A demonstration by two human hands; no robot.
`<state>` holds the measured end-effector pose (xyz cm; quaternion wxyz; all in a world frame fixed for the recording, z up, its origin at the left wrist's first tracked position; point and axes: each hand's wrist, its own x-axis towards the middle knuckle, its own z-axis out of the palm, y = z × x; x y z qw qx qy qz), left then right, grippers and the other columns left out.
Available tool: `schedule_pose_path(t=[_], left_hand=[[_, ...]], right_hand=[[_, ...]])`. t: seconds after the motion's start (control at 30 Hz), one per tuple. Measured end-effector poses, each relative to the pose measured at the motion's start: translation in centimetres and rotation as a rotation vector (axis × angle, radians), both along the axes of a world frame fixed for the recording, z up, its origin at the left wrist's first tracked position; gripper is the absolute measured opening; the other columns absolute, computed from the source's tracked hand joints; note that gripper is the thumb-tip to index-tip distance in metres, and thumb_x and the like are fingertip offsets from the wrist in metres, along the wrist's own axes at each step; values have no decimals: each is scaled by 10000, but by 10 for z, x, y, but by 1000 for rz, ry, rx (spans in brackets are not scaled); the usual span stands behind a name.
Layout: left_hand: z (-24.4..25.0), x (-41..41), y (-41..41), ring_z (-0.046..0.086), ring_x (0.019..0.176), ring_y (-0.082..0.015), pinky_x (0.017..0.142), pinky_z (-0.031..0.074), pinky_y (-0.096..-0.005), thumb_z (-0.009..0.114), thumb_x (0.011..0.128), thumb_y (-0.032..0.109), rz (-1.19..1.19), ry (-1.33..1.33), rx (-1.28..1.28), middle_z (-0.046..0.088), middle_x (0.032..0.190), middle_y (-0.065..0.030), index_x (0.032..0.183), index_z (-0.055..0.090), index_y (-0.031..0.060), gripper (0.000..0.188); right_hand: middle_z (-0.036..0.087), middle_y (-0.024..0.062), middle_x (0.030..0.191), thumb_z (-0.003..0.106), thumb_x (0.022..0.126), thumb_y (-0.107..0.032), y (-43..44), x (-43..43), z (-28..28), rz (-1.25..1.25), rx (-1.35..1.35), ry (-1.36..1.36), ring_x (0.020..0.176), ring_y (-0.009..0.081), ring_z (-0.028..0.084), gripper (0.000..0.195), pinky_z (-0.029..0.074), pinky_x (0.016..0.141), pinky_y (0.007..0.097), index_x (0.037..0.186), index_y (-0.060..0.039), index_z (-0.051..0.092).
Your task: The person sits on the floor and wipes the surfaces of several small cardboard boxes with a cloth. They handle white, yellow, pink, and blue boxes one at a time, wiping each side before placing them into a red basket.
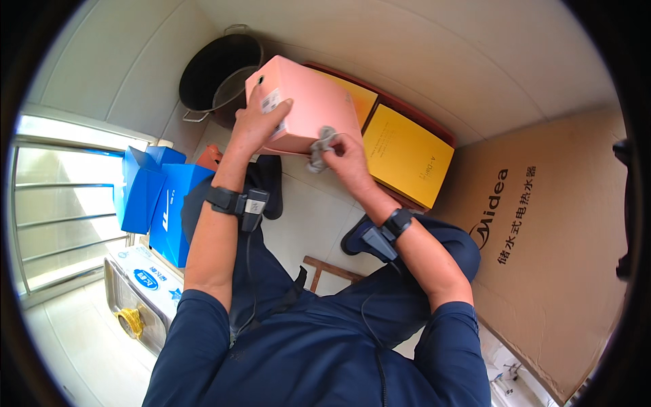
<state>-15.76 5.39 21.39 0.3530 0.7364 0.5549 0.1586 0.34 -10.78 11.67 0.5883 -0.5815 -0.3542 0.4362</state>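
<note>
A pink cardboard box [318, 104] is tilted in front of me, with a round hole and a white label on its left end. My left hand [261, 119] grips that end, thumb on the top edge and fingers over the label side. In my right hand [348, 157] is a crumpled grey cloth [321, 150], pinched against the box's near right corner. Just right of the pink box lies a yellow box [408, 155] with printed writing. Another yellow-orange box [356, 94] is partly hidden behind the pink one.
A large dark pot [221, 66] stands at the back left. Blue boxes [175, 208] are stacked by the barred window [71, 203], above a metal sink [140, 315]. A big Midea carton [539, 244] borders the right. A wooden stool frame [330, 267] shows between my legs.
</note>
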Motion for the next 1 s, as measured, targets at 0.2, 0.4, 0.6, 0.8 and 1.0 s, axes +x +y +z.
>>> schedule_pose_path(t=[0.2,0.4,0.6,0.8,1.0], left_hand=[[-28,-21,10,539,1320,-358,1098,434,-409,712,837,527,-39,-309,-107,567,1403,-274,1587,309,36,983],[-14,-22,-1,490,1362,-291,1120,411,-396,712,905,335,-46,-473,-261,467,1500,-223,1589,214,-42,926],[7,-10,-21,466,1385,-315,1130,410,-418,715,901,278,77,-454,-324,432,1520,-230,1610,161,4,941],[9,-6,-21,545,1302,-296,1088,461,-401,676,891,120,90,-671,-419,481,1465,-201,1587,223,29,835],[16,8,7,610,1200,-233,1018,505,-360,687,859,90,-82,-688,-169,579,1364,-146,1514,386,20,724]], right_hand=[[674,47,882,698,853,-10,6,-26,12,49,5,-242,855,129,662,106,560,762,289,926,-15,621],[689,112,905,721,801,-44,0,-16,16,75,74,-688,854,301,685,127,558,765,391,917,-49,671],[704,131,926,729,785,-79,-6,12,-31,71,-9,-847,911,360,682,138,555,787,446,919,-80,697],[735,155,915,717,816,-122,-14,44,-23,-25,-245,-666,890,380,701,118,561,788,453,926,-82,710],[727,69,842,746,864,-127,-18,95,27,-183,-82,-462,764,182,688,125,546,690,333,954,-48,709]])
